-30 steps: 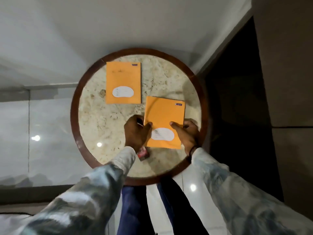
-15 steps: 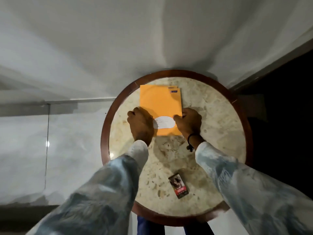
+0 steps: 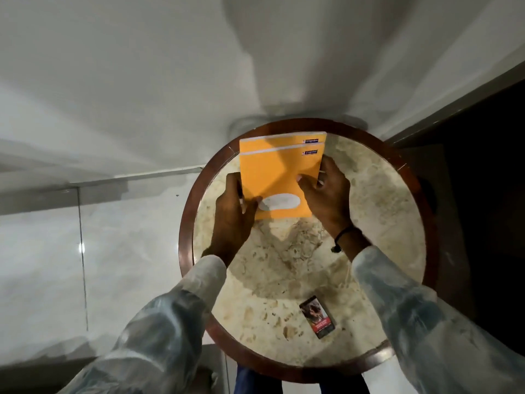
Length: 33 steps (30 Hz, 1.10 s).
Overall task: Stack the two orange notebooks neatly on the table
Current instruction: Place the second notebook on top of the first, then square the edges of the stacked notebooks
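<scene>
Two orange notebooks lie one on the other at the far left of the round marble table (image 3: 369, 223). The upper notebook (image 3: 278, 177) has a white oval label near its front edge. It sits a little nearer me than the lower notebook (image 3: 272, 141), of which only a far strip shows. My left hand (image 3: 233, 214) grips the pair's left edge, thumb on the cover. My right hand (image 3: 324, 194) grips the right edge, fingers on the cover.
A small printed box (image 3: 318, 317) lies on the near right part of the table. The table has a dark wooden rim (image 3: 186, 223). White walls stand close behind it and a dark opening lies to the right. Pale tiled floor spreads to the left.
One second ago the notebooks lay apart. Both hands carried the nearer one onto the farther one; now it sits slightly offset, the lower one's far strip showing.
</scene>
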Available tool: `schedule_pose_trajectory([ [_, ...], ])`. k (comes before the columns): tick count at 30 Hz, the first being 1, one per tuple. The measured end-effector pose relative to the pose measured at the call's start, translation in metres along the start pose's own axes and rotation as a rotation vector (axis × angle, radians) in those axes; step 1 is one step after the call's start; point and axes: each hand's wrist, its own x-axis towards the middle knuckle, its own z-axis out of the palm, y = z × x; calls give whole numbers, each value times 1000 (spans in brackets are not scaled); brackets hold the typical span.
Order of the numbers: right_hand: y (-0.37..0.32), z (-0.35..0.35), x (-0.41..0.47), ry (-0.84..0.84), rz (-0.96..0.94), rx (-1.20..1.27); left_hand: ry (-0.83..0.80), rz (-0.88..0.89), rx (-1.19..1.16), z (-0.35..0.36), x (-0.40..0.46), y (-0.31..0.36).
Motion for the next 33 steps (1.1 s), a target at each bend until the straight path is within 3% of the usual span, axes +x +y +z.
schedule_pose_trajectory([
  [2,-1,0,-21,89,-203,7,94,20,16,2,-10,1],
  [4,4,3,-38,114,-288,-71,98,3,29,6,-17,0],
  [10,5,5,-39,66,-180,-223,72,-24,69,10,-15,-9],
  [14,2,7,-19,6,42,-342,-5,-120,29,10,-3,-11],
  [17,5,15,-4,-52,172,-418,9,-217,126,14,10,-13],
  [22,11,14,3,-35,166,-467,96,-290,376,16,13,-3],
  [25,18,-4,-23,-16,142,-465,116,-98,492,24,17,9],
  [28,34,-24,-76,-122,26,-548,-126,137,585,47,30,16],
  [30,47,-34,-118,-259,-18,-682,-256,164,682,60,33,10],
  [33,67,-47,-173,-427,-63,-850,-263,148,785,69,34,-1],
])
